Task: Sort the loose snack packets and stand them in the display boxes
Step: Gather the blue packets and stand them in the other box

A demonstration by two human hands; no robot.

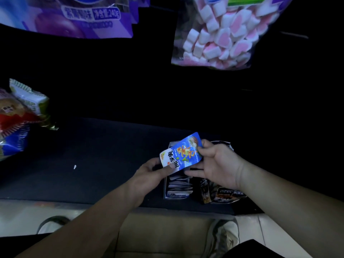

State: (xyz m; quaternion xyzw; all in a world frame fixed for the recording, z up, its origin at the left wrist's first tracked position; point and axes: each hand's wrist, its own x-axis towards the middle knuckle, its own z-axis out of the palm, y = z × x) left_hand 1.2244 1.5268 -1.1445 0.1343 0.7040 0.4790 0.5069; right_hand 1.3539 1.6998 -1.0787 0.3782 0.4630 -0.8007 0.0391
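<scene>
Two hands hold one blue-and-white snack packet (pixel 183 154) over the display boxes; the left hand (pixel 154 169) pinches its white end, thumb on top; the right hand (pixel 216 164) grips the blue end with curled fingers; the packet is tilted, its blue end farther from the person; directly beneath it stands an open display box (pixel 165 187), filled with a row of upright pale packets; just beside it, to the right, a second box (pixel 226 199) holds dark packets, partly hidden by the right wrist; both boxes sit on a dark shelf (pixel 93 155) near its front edge; loose packets (pixel 22 116) lie heaped at the far left; a marshmallow bag (pixel 219 34) and a purple bag (pixel 83 15) show above.
</scene>
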